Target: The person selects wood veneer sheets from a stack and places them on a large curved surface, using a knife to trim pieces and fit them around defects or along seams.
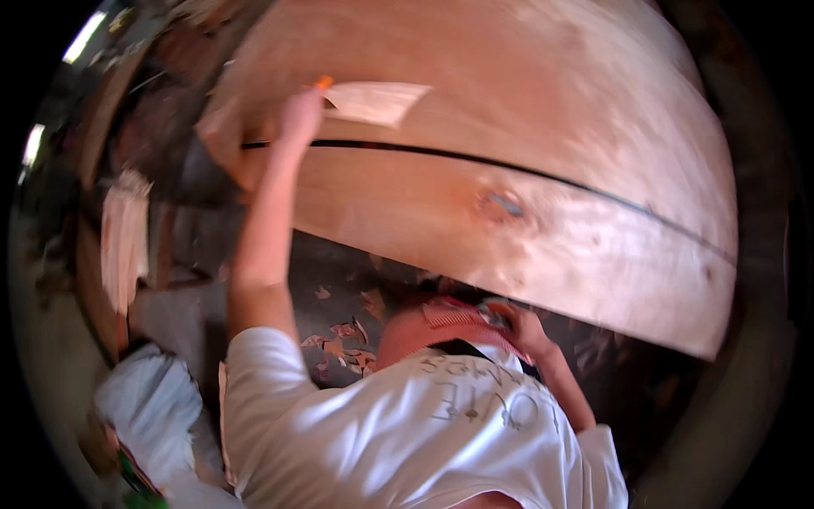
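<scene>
A broad, curved-looking plywood sheet (526, 93) with a reddish-brown face fills the upper view. A dark gap separates it from a second long wooden strip (365, 187) on the near side. My left hand (303, 119) is stretched out over the sheet, blurred, its fingers closed around something small with an orange end (324, 82). Beside those fingers lies a pale, thin piece of veneer (381, 102); I cannot tell if the hand touches it. My right hand (530, 331) is bent in at my waist by a red checked cloth (449, 322), its fingers closed on something partly hidden.
A knot with a bluish hole (506, 204) marks the near strip. Scraps of veneer (343, 343) litter the dark floor below. On the left stand pale boards (125, 237) and a light grey cloth-covered bundle (153, 394).
</scene>
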Available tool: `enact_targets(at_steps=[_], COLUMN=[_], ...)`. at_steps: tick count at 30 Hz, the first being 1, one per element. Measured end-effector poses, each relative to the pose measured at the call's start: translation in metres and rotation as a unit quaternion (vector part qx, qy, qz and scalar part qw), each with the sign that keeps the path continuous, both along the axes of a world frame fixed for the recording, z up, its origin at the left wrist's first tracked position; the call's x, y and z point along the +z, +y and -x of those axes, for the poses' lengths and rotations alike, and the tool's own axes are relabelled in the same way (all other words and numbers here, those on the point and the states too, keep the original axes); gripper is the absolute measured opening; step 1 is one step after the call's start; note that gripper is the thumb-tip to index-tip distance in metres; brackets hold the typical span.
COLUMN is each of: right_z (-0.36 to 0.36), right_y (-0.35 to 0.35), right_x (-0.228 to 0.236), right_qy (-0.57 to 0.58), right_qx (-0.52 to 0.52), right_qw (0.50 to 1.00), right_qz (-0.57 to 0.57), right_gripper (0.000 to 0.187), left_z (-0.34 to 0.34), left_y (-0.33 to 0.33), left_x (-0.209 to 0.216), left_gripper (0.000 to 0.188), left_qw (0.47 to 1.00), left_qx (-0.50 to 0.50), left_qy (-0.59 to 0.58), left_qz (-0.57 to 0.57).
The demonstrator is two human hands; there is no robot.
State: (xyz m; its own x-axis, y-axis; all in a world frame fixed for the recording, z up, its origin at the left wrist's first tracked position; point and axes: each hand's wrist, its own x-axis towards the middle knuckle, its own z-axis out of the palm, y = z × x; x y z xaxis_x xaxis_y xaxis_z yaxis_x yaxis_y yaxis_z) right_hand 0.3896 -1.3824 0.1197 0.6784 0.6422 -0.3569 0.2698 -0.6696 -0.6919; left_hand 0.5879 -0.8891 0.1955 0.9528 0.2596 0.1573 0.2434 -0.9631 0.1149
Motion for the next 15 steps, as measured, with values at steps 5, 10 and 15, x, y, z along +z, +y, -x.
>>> enact_targets(at_steps=[5, 10, 15], right_z=[-0.006, 0.000, -0.019], right_y=[-0.001, -0.017, -0.035], right_x=[-0.026, -0.050, -0.076], right_qy=[0.013, 0.031, 0.118], right_qx=[-0.020, -0.123, -0.207], right_qw=[0.999, 0.992, 0.969], right_qz=[-0.036, 0.004, 0.069], right_gripper=[0.039, 0.039, 0.030], left_z=[0.016, 0.042, 0.093], left_y=[-0.049, -0.123, -0.166], left_x=[-0.027, -0.112, -0.161], left_gripper=[0.019, 0.029, 0.031], left_qw=[0.959, 0.903, 0.879], left_qx=[-0.217, -0.391, -0.461], left_qy=[-0.167, -0.172, -0.073], left_qz=[-0.078, 0.045, 0.092])
